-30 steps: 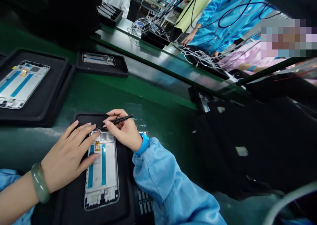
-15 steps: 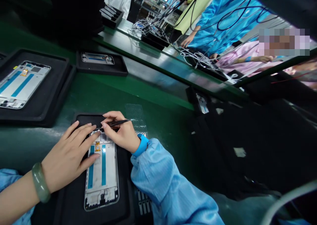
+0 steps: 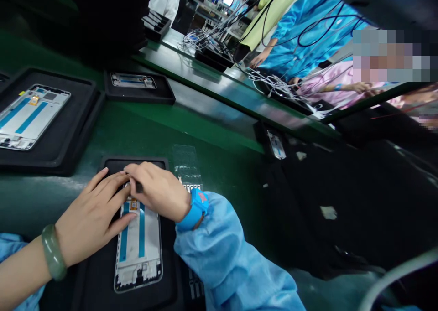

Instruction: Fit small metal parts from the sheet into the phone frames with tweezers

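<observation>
A silver phone mid-frame [image 3: 150, 242] with two blue strips and a small orange flex cable [image 3: 133, 204] lies in a black foam tray [image 3: 173, 265]. My left hand [image 3: 92, 217] rests with fingers spread across its upper left part, a green bangle at the wrist. Bent over the top end of the frame, my right hand [image 3: 160, 192] pinches black tweezers [image 3: 138, 187]. Only a short dark piece of them shows; their tips are hidden behind the fingers. A blue wrist strap [image 3: 194, 210] circles my right wrist.
At the left, another phone mid-frame [image 3: 34, 115] sits in stacked black trays [image 3: 73, 119]. A further tray [image 3: 167, 90] stands behind. Clear film [image 3: 186, 160] with small parts lies right of my work. Black cloth [image 3: 308, 238] covers the right side. Co-workers [image 3: 301, 33] stand beyond the cable-strewn ledge.
My right hand has moved slightly left and turned over, and the tweezers now point away from view instead of lying sideways. My left hand has stayed nearly still on the phone frame.
</observation>
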`<state>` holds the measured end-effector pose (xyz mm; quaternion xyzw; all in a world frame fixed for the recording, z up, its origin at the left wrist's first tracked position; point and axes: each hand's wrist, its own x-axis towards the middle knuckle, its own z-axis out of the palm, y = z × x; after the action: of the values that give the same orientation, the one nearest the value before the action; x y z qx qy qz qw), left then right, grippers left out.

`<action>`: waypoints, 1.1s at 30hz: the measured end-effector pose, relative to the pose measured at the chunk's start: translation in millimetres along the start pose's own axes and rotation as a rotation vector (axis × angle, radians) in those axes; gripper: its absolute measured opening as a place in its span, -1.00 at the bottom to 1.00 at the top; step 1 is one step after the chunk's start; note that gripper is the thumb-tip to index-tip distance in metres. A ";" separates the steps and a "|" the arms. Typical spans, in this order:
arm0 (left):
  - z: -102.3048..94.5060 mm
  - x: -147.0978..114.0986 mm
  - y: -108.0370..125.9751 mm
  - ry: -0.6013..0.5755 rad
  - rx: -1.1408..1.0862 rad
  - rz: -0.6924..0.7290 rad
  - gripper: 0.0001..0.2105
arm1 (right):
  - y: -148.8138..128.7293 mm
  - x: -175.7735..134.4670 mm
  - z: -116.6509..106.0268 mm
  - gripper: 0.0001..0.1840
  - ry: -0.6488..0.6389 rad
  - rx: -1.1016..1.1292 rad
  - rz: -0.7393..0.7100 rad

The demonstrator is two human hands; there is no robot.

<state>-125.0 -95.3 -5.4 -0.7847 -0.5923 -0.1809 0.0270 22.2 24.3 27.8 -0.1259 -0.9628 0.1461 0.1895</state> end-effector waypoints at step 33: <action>1.2 -2.3 -1.5 -0.032 -0.020 -0.029 -0.52 | 20.0 -9.0 14.9 -0.78 0.257 0.697 0.497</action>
<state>-126.6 -96.7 -7.5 -0.7789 -0.6023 -0.1748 0.0072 28.0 36.7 5.0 -0.2992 -0.7652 0.4862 0.2976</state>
